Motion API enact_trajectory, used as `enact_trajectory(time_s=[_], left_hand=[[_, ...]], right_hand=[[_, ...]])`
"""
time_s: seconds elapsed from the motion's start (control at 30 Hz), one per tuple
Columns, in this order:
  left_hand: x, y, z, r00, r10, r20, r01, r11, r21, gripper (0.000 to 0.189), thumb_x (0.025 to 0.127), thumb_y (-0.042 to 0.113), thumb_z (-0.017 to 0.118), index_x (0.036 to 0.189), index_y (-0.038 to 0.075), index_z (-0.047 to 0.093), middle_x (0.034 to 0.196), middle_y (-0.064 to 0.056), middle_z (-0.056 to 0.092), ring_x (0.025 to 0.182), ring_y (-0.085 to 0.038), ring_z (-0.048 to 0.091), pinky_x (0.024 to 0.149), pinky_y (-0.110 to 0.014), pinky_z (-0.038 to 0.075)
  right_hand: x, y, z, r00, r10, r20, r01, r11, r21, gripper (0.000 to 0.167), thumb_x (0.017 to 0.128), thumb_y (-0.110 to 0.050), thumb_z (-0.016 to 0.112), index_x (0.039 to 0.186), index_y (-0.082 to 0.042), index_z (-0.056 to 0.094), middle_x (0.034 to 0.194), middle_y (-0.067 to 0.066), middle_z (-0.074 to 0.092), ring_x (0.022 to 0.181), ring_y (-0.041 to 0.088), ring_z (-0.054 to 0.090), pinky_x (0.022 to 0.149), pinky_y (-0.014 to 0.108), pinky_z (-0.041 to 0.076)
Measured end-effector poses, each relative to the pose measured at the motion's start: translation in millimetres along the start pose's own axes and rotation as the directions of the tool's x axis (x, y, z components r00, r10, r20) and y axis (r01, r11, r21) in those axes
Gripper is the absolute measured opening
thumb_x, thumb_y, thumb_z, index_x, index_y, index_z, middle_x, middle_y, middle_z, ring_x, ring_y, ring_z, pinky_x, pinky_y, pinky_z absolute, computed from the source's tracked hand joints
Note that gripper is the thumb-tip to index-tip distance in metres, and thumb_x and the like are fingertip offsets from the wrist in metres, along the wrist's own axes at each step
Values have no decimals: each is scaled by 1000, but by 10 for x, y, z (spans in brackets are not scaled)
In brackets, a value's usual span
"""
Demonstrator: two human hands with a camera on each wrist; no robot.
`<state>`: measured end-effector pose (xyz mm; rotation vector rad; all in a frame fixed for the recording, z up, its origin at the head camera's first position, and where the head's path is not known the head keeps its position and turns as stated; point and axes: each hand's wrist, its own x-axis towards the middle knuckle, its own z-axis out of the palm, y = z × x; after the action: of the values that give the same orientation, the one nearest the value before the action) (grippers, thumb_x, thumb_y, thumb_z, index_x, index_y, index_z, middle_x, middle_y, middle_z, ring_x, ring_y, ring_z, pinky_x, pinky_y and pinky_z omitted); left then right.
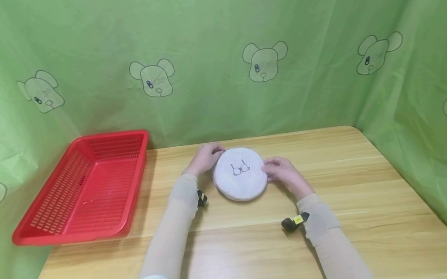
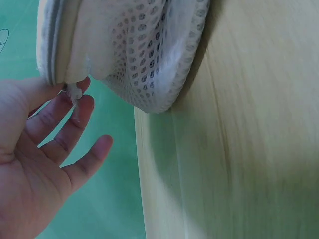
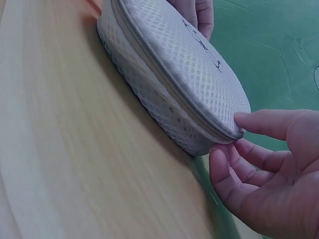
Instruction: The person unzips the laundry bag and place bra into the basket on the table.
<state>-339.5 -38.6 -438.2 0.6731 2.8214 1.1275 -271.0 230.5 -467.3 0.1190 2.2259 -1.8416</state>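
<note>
A round white mesh bra wash bag (image 1: 239,182) lies on the wooden table, a line drawing of a bra on its top. A zip (image 3: 172,82) runs around its upper edge, and its side is openwork mesh. At the bag's left edge my left hand (image 1: 205,158) pinches the zipped rim; a small whitish tab (image 2: 75,93) hangs by the fingertips, its kind unclear. My right hand (image 1: 285,175) pinches the opposite rim, thumb on top and fingers curled underneath. Whether anything is inside the bag cannot be seen.
To the left stands a red plastic basket (image 1: 69,237) with slotted walls. The wooden table (image 1: 372,224) reaches back to a green curtain (image 1: 213,105) printed with bear heads. Each wrist wears a strap with a small black camera (image 1: 289,225).
</note>
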Motion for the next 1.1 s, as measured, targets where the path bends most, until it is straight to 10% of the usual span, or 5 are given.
enact_trajectory(time_s=[1.1], left_hand=[[-93, -1, -206, 998, -37, 47, 42, 993, -107, 16, 92, 17, 65, 106, 14, 73, 110, -4, 72, 106, -20, 65, 97, -37, 51]], right_hand=[[15, -35, -9, 999, -10, -44, 9, 1000, -12, 39, 95, -9, 56, 128, 10, 48, 102, 5, 59, 81, 8, 60, 75, 20, 53]])
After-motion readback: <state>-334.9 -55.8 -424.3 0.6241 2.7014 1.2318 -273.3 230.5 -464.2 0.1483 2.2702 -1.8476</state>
